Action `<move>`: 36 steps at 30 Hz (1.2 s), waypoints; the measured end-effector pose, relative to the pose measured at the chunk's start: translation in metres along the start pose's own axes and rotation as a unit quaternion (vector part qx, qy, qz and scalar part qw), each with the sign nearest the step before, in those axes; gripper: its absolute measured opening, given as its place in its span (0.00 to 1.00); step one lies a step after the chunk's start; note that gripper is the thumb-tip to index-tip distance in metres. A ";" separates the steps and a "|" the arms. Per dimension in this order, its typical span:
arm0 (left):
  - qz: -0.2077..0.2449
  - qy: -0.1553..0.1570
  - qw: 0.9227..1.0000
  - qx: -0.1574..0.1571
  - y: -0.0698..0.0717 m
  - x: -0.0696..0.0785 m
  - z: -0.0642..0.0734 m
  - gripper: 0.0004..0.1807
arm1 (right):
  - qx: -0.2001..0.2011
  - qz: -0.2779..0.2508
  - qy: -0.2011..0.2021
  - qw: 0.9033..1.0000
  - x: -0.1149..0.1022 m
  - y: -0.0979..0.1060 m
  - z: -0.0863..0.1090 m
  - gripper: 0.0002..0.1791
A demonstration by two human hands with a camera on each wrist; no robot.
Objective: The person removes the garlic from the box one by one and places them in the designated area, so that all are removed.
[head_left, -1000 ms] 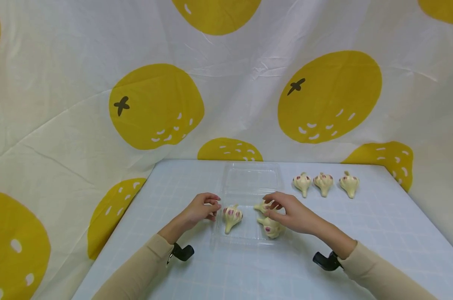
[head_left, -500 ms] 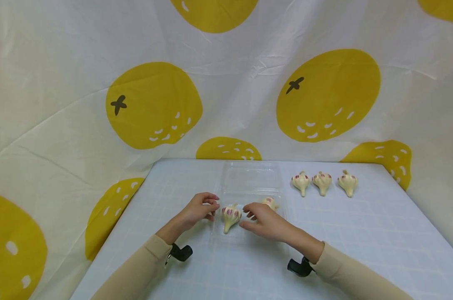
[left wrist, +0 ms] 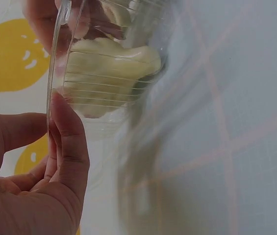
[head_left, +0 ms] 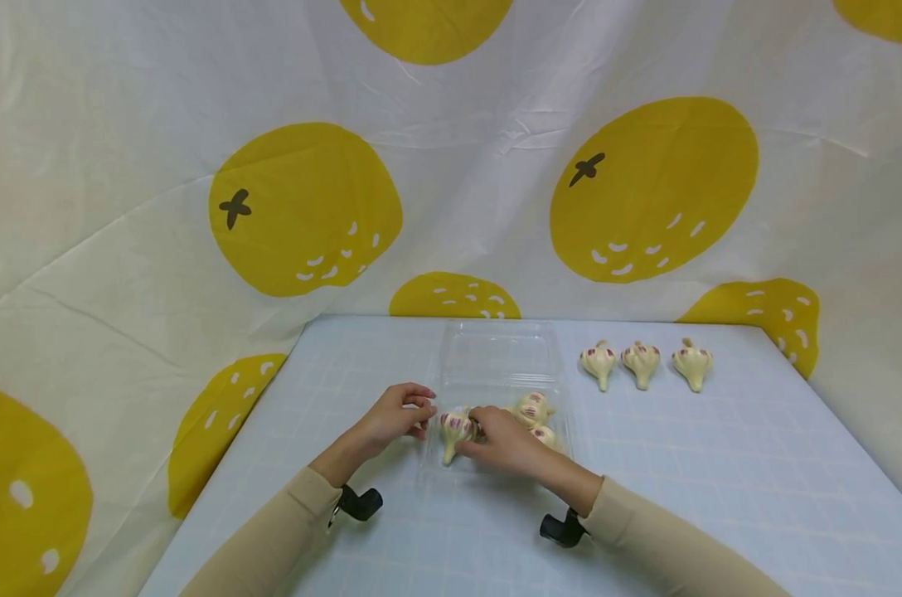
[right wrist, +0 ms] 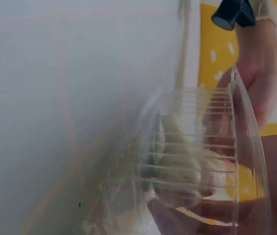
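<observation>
A clear plastic clamshell container (head_left: 497, 473) lies opened out on the table. My left hand (head_left: 397, 421) pinches the left rim of its base between thumb and fingers, as the left wrist view shows. In the base's left part sits a whitish garlic bulb (head_left: 456, 429) with purple streaks. My right hand (head_left: 509, 444) reaches into the base and grips this bulb from its right side. Two more bulbs lie in the right part: a rear garlic bulb (head_left: 533, 408) and a front garlic bulb (head_left: 545, 436), the latter partly hidden by my right hand.
The raised-edge lid (head_left: 500, 350) extends behind the base. Three more garlic bulbs stand in a row at the back right, the middle garlic bulb (head_left: 641, 360) among them. A curtain (head_left: 481, 207) with yellow fruit hangs behind the pale checked table (head_left: 720, 481).
My right hand has left the bulbs on the right and moved left to the left-hand bulb, which has shifted slightly left. My left hand stays at the container's rim.
</observation>
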State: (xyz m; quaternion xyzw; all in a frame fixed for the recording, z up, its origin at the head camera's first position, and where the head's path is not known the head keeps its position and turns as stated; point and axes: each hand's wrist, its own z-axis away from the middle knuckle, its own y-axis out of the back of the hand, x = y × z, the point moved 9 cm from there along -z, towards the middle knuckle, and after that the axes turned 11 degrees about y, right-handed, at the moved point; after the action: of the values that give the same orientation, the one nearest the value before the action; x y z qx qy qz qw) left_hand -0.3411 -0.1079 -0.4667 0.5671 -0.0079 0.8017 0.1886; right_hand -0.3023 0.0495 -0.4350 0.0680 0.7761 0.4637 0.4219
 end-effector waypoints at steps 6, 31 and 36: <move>0.000 -0.007 1.000 -0.002 -0.001 0.001 0.002 0.19 | -0.013 0.005 0.004 1.000 -0.005 -0.007 -0.005 0.19; 0.000 -0.003 1.000 -0.006 0.001 0.000 -0.002 0.20 | 0.059 0.006 0.025 0.998 -0.012 0.031 0.006 0.25; -0.001 -0.002 1.000 -0.004 0.000 -0.001 -0.002 0.20 | 0.089 -0.009 0.012 0.996 -0.007 0.057 0.020 0.29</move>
State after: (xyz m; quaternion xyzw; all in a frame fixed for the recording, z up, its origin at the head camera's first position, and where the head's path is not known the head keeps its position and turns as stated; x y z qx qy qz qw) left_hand -0.3429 -0.1081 -0.4679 0.5679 -0.0109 0.8005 0.1914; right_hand -0.2997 0.0918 -0.3908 0.0928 0.8199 0.3899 0.4089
